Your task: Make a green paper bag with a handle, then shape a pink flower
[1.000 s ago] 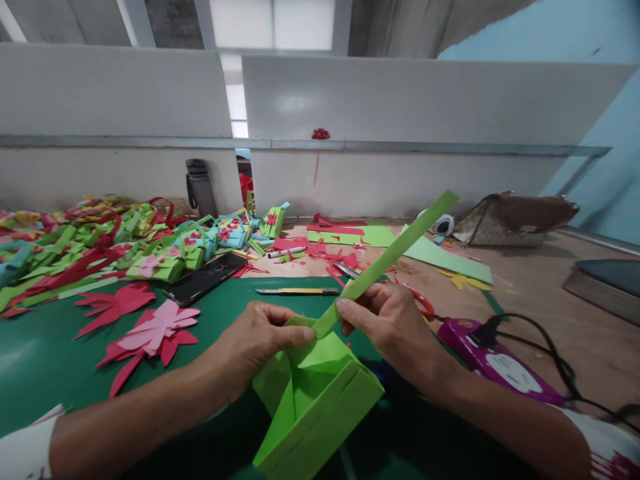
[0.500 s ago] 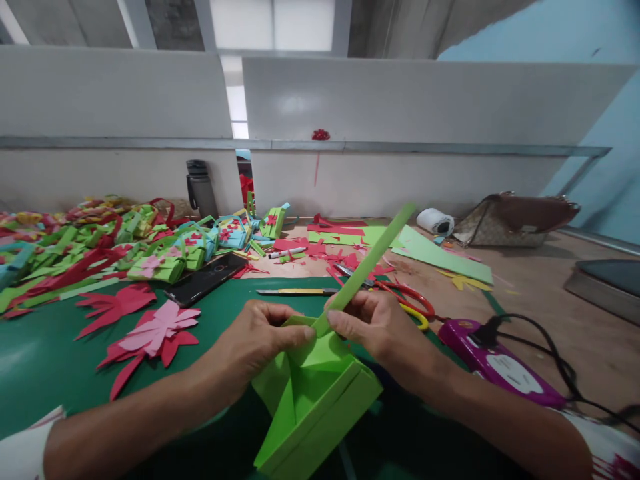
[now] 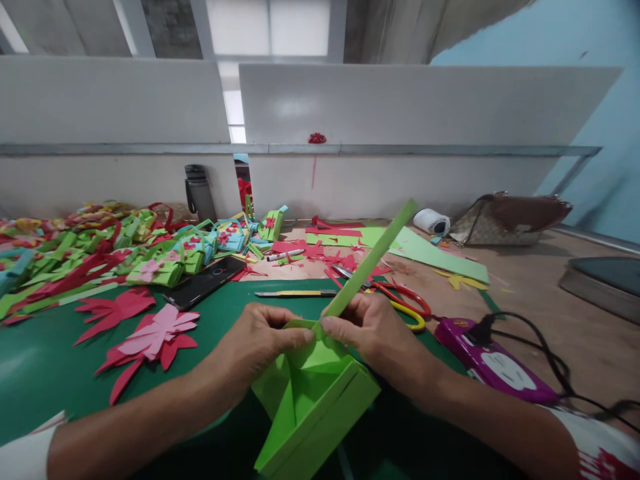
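Note:
A folded green paper bag (image 3: 325, 413) is held tilted above the green mat, its open top showing the folds inside. My left hand (image 3: 267, 337) pinches the bag's far edge between thumb and fingers. Right beside it, my right hand (image 3: 363, 327) pinches a long green paper strip (image 3: 377, 257) against that same edge. The strip's free end slants up and to the right. Beyond my hands lie a yellow utility knife (image 3: 295, 293) and scissors (image 3: 407, 303) with red and yellow handles. The fingertips behind the paper are hidden.
Paper flowers (image 3: 157, 333) and a black phone (image 3: 205, 283) lie at left, before a heap of small paper bags (image 3: 155, 267). A grey bottle (image 3: 200, 193) stands behind. On the right are a purple power strip (image 3: 493, 360) with a black cord and a brown handbag (image 3: 515, 217).
My right hand has shifted very slightly left along the strip, closer to my left hand. The view has tilted a little; the bag stays in place.

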The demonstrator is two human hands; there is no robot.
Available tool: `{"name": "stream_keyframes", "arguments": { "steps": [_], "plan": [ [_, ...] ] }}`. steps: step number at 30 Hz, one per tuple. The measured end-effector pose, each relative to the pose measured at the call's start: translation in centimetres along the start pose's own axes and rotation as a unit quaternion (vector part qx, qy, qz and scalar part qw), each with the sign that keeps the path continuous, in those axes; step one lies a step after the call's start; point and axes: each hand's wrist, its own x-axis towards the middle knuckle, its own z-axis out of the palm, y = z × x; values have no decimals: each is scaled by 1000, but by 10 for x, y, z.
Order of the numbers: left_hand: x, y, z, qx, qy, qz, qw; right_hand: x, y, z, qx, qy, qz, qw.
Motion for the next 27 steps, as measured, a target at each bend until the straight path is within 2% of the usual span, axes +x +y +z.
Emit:
{"name": "stream_keyframes", "arguments": {
  "steps": [6,16,21,27],
  "plan": [
    [3,-3,-1,-39,-20,3,999,1,1,2,-6,27,-3,1000],
    [6,-7,-4,-80,-52,-24,995,3,0,3,18,28,21,999],
    [7,3,-15,-14,-126,-18,992,2,0,3,22,26,24,999],
    [17,13,-16,12,-134,-17,991,0,-1,4,18,29,29,999]
  ]
}}
